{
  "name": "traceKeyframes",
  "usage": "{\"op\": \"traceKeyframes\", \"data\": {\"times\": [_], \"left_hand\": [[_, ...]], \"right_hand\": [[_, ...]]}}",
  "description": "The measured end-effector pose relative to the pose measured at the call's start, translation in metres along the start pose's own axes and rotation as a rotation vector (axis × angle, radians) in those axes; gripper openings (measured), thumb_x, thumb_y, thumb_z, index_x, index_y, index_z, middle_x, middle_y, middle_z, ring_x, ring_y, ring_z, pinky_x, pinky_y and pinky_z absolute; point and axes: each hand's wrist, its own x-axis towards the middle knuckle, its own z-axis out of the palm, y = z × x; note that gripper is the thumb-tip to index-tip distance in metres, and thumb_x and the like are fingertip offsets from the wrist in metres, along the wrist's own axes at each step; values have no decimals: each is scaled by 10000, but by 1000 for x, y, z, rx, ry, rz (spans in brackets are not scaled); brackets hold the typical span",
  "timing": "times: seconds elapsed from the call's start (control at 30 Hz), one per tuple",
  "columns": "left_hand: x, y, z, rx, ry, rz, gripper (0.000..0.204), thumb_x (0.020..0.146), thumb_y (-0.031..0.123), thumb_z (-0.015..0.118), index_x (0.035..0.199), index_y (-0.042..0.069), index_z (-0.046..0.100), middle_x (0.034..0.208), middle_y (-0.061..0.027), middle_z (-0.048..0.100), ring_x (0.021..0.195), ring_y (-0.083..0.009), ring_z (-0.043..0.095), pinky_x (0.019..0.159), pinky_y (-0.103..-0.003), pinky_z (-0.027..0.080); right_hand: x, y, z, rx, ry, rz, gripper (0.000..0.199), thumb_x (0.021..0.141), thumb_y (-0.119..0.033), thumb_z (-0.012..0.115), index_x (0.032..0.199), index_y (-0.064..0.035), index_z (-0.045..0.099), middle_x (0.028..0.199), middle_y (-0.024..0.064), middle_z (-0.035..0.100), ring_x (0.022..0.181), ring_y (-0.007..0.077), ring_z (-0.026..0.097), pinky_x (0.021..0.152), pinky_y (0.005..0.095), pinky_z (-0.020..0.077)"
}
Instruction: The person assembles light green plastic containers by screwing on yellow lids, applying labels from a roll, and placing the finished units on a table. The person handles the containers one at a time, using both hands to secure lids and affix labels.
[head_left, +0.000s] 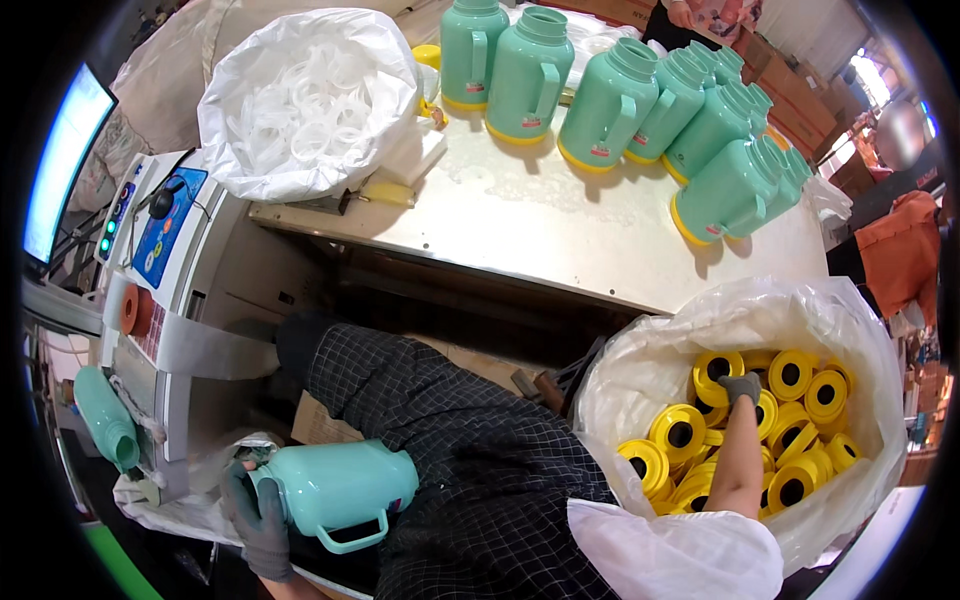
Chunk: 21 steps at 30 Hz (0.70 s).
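My left hand (pixel 262 520), in a grey glove, is wrapped round the neck end of a teal thermos jug (pixel 335 490). The jug lies on its side across my lap, its handle toward me and its neck to the left. No yellow base shows on its right end. At the right, my gloved right hand (pixel 741 387) reaches into a large plastic-lined bag (pixel 625 390) of yellow round thermos bases (pixel 677 432) with black centres. Its fingers close on the edge of one yellow base (pixel 712 372) near the far side of the heap.
Several teal jugs with yellow bases (pixel 610 110) stand on the white table (pixel 500 220). A white bag (pixel 225 130) of clear plastic rings sits at its left end. Left of me is a machine (pixel 170 230) with a control panel; another teal jug (pixel 105 415) lies there. People stand beyond the table.
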Motion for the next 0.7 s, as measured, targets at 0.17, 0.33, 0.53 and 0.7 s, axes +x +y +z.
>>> {"op": "traceKeyframes", "data": {"times": [0.17,0.33,0.53,0.7], "left_hand": [[-1,12,-6,42,1,2,391,964,271,614,1207,-35,581,1183,-193,598,1121,-350,567,1025,-481,439],[8,-25,5,-62,-95,-14,417,985,286,610,1256,-28,564,1231,-194,575,1156,-352,545,1057,-481,416],[-35,-15,-8,-294,154,-231,297,1030,186,562,1258,-2,582,1227,-140,577,1120,-256,552,1022,-406,453],[-51,-56,-7,-698,443,-300,366,1088,309,554,1359,71,618,1352,-122,625,1261,-249,609,1023,-421,543]], "right_hand": [[92,43,30,274,-135,296,265,927,-147,778,1112,41,761,1047,214,749,895,341,728,720,442,547],[202,91,-26,-1150,-261,-654,339,976,-276,673,1215,-61,780,1278,150,736,1083,326,719,883,441,573],[-45,-144,-91,-130,-567,-871,441,867,-282,746,1185,23,736,1097,152,765,952,226,696,886,382,573],[-219,-239,-51,781,-1268,-971,399,1045,-286,665,1324,0,645,1213,58,694,1099,137,636,984,307,534]]}}
